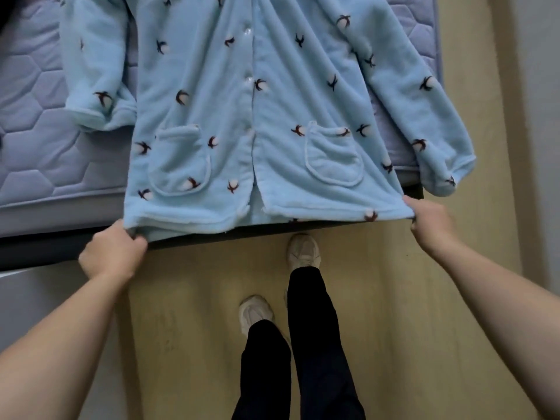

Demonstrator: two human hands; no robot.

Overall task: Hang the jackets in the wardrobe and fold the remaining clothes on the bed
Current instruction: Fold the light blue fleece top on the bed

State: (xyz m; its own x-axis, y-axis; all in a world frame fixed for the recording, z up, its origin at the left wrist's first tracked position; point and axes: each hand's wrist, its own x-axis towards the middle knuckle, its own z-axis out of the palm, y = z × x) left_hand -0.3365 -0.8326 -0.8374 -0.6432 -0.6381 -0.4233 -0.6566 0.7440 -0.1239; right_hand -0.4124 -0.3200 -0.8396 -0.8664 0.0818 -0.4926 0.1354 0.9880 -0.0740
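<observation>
The left hand [113,253] grips one hem corner of the blue fleece top [257,116]. The right hand [430,221] grips the other. The top lies front-up on the mattress [33,131].

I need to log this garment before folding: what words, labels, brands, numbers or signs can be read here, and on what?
None can be read.
Light blue fleece button-up top: only a repeated dark-and-white motif, no tag or lettering showing.
Pale purple quilted mattress: no text.
Off-white trainers: no logo legible.
</observation>
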